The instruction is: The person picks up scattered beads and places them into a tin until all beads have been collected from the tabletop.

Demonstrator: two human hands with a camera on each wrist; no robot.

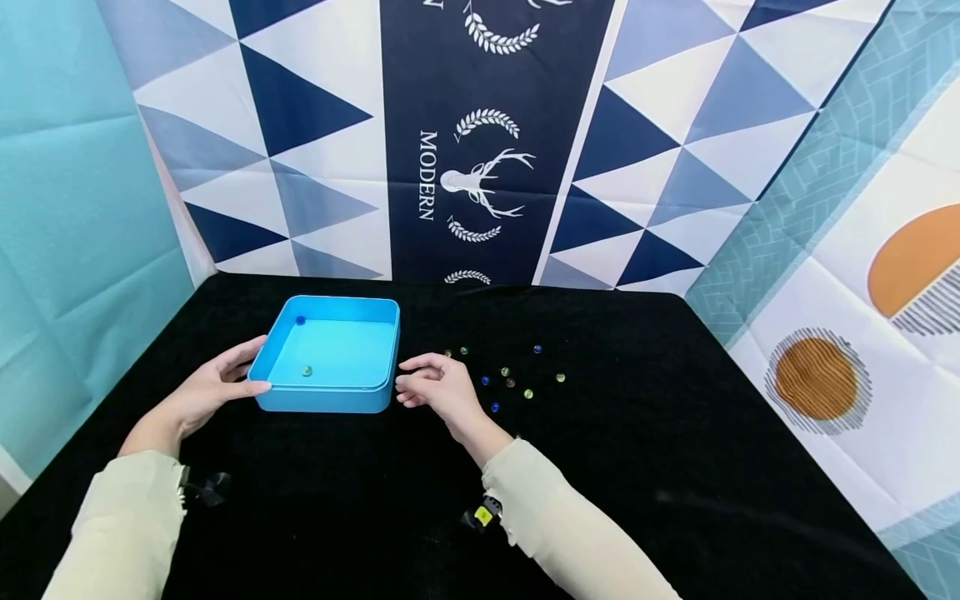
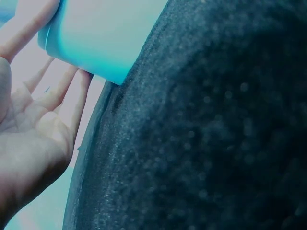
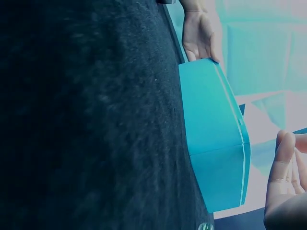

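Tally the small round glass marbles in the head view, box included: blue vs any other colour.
Blue round glass marbles: 4 (1 in the light-blue rectangular plastic box, 3 on the black tabletop)
Other-coloured round glass marbles: 7 (1 in the box, 6 on the tabletop)
Total: 11 visible; can't tell whether the right hand hides another.

A deer-and-triangle backdrop [image 1: 495, 142] hangs behind the black table [image 1: 645, 433].
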